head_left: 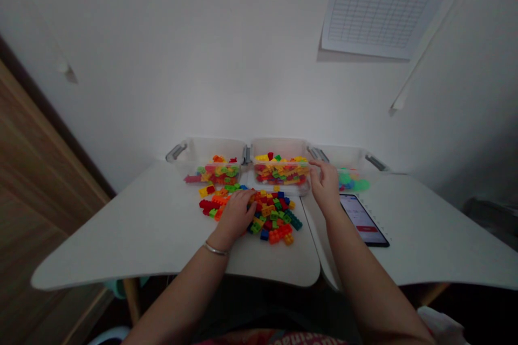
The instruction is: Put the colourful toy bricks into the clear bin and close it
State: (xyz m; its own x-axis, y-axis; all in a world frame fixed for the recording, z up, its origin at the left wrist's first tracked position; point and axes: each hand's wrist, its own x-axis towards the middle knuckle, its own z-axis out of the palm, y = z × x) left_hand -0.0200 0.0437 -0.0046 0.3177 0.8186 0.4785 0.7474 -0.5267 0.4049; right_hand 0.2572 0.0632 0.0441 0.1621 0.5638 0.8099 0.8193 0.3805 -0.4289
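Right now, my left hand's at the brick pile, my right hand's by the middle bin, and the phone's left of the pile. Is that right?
Not quite: the phone lies to the right of the brick pile, as the head view shows. Your left hand is at the pile and your right hand by the middle bin, as you said.

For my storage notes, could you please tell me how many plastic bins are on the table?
3, along the wall: left bin, middle bin and right bin, the last partly behind the right hand.
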